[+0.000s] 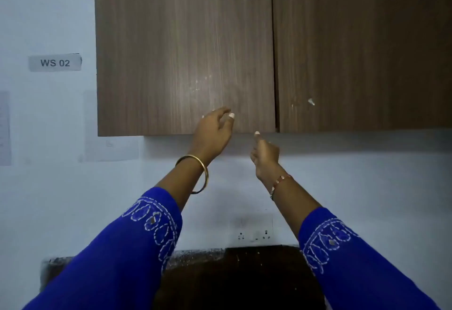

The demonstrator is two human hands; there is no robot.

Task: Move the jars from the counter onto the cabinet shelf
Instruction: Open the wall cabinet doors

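A brown wooden wall cabinet fills the upper view, and both its doors, the left door point(183, 53) and the right door point(362, 48), are closed. My left hand point(214, 130) is raised in front of the lower edge of the left door, fingers loosely curled and holding nothing. My right hand point(265, 153) is just below the cabinet's bottom edge near the gap between the doors, fingers curled with the thumb pointing up, and it holds nothing. No jars are in view. The shelf is hidden behind the doors.
The dark counter point(234, 275) lies at the bottom between my blue sleeves. A white socket plate point(254, 230) sits on the wall above it. A label reading WS 02 point(55, 62) and sheets of paper point(111, 126) hang on the wall to the left.
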